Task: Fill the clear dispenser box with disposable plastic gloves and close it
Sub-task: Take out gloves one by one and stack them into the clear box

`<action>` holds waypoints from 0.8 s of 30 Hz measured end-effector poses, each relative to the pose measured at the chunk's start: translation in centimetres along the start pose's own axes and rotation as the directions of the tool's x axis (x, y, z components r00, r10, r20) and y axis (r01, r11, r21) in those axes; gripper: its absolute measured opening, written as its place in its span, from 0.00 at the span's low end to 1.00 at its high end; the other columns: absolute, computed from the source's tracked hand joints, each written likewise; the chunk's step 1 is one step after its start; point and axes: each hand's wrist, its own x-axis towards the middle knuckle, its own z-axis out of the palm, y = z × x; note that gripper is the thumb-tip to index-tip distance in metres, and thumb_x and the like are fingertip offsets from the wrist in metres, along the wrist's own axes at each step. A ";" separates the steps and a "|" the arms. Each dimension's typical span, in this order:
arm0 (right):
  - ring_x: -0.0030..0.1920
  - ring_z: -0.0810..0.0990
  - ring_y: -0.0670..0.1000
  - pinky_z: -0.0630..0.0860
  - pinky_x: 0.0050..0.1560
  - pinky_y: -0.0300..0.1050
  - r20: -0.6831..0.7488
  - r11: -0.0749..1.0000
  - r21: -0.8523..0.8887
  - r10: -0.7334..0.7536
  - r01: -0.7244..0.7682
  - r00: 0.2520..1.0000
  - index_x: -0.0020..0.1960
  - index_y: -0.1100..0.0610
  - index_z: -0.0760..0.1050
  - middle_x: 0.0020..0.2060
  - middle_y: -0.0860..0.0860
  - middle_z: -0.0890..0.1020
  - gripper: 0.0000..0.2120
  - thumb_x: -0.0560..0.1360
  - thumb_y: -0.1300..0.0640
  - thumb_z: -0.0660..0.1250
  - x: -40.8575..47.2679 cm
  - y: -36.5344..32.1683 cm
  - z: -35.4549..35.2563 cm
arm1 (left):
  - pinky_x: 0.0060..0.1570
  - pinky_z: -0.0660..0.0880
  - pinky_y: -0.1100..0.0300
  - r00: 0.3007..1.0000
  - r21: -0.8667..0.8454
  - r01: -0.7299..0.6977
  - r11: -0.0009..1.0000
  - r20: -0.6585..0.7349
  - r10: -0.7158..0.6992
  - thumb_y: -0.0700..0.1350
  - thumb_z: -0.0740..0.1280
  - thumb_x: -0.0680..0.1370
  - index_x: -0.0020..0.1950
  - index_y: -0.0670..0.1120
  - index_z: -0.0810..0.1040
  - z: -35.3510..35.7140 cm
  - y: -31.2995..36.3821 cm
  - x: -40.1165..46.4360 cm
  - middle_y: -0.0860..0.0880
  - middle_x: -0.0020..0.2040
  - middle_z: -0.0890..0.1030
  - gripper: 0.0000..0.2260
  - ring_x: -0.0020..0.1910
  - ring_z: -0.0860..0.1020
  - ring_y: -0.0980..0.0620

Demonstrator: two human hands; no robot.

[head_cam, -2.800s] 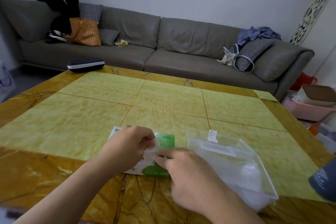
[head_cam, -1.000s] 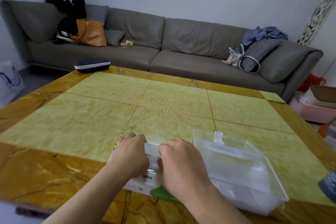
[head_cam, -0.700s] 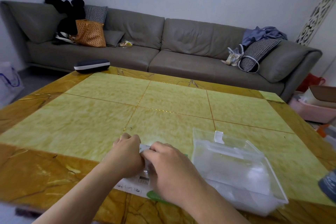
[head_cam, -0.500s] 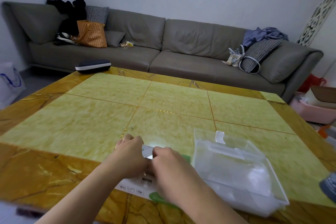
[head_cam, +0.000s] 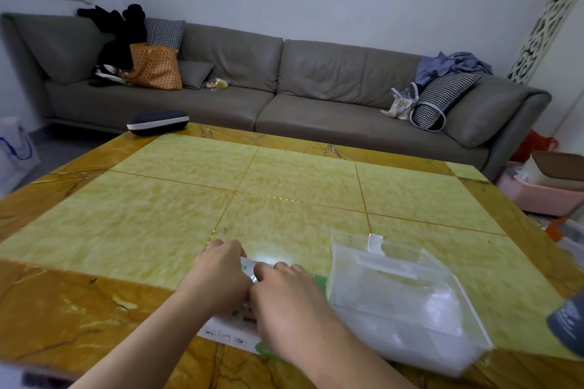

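Observation:
A flat white and green glove packet lies on the yellow table near its front edge. My left hand and my right hand sit side by side on top of it, both pinching the packet's shiny plastic near its middle. Most of the packet is hidden under my hands. To the right stands the clear dispenser box with its lid open and a white tab at its far edge. Something white shows in its bottom.
A dark glasses case lies at the table's far left corner. A grey sofa with bags and cushions runs behind the table. A grey object pokes in at the right edge. Pink and white bins stand on the floor at right.
My hands have drawn closer together over the packet and now pinch its plastic at the middle. The packet has shifted slightly toward me. The box has not moved.

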 end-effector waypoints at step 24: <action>0.39 0.77 0.49 0.77 0.38 0.44 -0.312 0.867 0.297 0.485 -0.401 0.817 0.47 0.53 0.69 0.40 0.47 0.76 0.10 0.78 0.67 0.61 -0.9 1.9 -2.1 | 0.59 0.77 0.52 0.999 0.066 -0.037 0.997 0.004 0.036 0.36 0.63 0.73 0.64 0.52 0.76 -1.5 -0.5 0.2 0.52 0.58 0.74 0.21 0.57 0.74 0.49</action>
